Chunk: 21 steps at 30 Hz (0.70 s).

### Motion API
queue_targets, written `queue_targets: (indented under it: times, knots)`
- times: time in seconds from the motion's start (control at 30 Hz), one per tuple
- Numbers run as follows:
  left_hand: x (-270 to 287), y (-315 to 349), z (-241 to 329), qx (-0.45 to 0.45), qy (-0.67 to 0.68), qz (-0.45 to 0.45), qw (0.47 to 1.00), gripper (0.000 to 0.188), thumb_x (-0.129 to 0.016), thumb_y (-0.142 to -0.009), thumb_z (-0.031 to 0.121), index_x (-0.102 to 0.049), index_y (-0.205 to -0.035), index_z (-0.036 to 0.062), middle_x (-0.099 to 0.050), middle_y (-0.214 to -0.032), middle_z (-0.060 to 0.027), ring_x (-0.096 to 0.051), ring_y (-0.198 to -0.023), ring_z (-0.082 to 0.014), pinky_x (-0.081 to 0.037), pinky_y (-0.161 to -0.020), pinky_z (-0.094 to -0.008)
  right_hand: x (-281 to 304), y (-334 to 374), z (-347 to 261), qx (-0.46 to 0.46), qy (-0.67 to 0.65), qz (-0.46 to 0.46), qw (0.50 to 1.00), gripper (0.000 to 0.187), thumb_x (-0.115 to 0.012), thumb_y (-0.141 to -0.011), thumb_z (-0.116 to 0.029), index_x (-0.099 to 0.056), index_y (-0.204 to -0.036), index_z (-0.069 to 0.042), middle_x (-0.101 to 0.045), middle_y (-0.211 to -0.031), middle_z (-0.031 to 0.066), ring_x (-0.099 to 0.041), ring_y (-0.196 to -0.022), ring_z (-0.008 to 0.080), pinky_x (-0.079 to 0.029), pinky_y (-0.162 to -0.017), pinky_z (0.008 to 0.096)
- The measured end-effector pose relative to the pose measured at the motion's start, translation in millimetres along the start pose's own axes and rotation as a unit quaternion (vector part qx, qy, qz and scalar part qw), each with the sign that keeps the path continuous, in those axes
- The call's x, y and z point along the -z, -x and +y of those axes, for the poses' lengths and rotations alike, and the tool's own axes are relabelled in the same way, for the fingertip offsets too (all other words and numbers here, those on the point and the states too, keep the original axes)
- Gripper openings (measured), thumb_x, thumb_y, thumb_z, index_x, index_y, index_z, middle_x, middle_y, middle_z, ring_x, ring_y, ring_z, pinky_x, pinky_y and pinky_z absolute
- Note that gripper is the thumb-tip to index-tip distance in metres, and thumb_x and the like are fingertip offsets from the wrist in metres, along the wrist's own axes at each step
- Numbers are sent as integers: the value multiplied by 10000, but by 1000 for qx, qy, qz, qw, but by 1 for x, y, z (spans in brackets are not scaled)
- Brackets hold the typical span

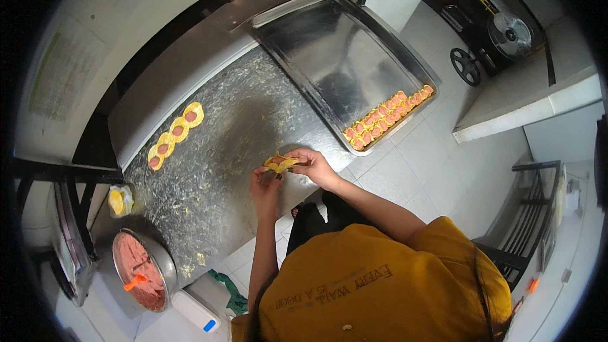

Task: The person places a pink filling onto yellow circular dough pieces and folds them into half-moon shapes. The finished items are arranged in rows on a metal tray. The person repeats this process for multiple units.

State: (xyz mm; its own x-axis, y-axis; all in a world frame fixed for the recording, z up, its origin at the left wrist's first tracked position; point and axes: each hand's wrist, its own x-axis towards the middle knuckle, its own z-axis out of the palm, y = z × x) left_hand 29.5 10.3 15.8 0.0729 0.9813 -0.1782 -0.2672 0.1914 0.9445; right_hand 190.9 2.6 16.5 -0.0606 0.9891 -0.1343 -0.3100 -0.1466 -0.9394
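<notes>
Both hands hold a yellow dumpling wrapper with pink meat filling (280, 163) in the air above the near edge of the table. My left hand (265, 182) grips its left side with bent fingers. On the right side, the thumb and fingers of my right hand (315, 167) pinch the edge. To the left, a slanting row of several overlapping round wrappers (178, 130) lies on the table, each with a lump of pink filling. Filled dumplings (387, 118) stand packed in rows along the near right end of a metal tray (329, 57).
The flour-dusted dark tabletop (209, 196) lies under my hands. At lower left are a metal bowl of pink meat filling (139, 256) with an orange-handled tool (135, 282), a bag with something yellow (118, 202) and a white box (196, 310). A black rack (529, 215) stands right.
</notes>
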Motion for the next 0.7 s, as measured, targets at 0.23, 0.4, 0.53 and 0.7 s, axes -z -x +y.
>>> queue_targets:
  times: [0.23, 0.4, 0.53, 0.7]
  knots:
    - [10, -3, -11, 9, -185, -47, 982, 248, -636, -724, -25, -564, -961, -12, -540, -1015, -89, -609, -790, -166, -511, -705, -276, 20, -9, 8, 33, 275, -4, 961, 266, -629, -727, 58, -641, -977, -32, -657, -867, 53, -603, -772, 110, -486, -701, 247]
    - [8, -1, -25, -98, -376, -50, 920, 199, -667, -691, -20, -602, -878, 3, -577, -957, -106, -621, -765, -191, -513, -686, -269, 27, -1, 2, 82, 388, -41, 917, 491, -678, -618, 44, -586, -1089, -62, -626, -979, 82, -613, -802, 182, -498, -690, 286]
    - [-7, 2, -12, -151, -361, -82, 916, 175, -686, -683, -3, -608, -839, 18, -587, -920, -94, -625, -746, -177, -529, -649, -280, 22, 5, -9, 98, 445, -61, 888, 489, -669, -592, 26, -567, -1066, -32, -581, -1057, 145, -564, -979, 321, -472, -820, 361]
    - [-8, 3, -5, -94, -355, -135, 920, 215, -703, -714, 56, -594, -897, 26, -600, -937, -91, -627, -755, -178, -532, -644, -266, 26, -1, -7, 129, 481, -88, 863, 444, -610, -607, 58, -573, -1042, -21, -586, -1020, 147, -549, -969, 344, -456, -825, 391]
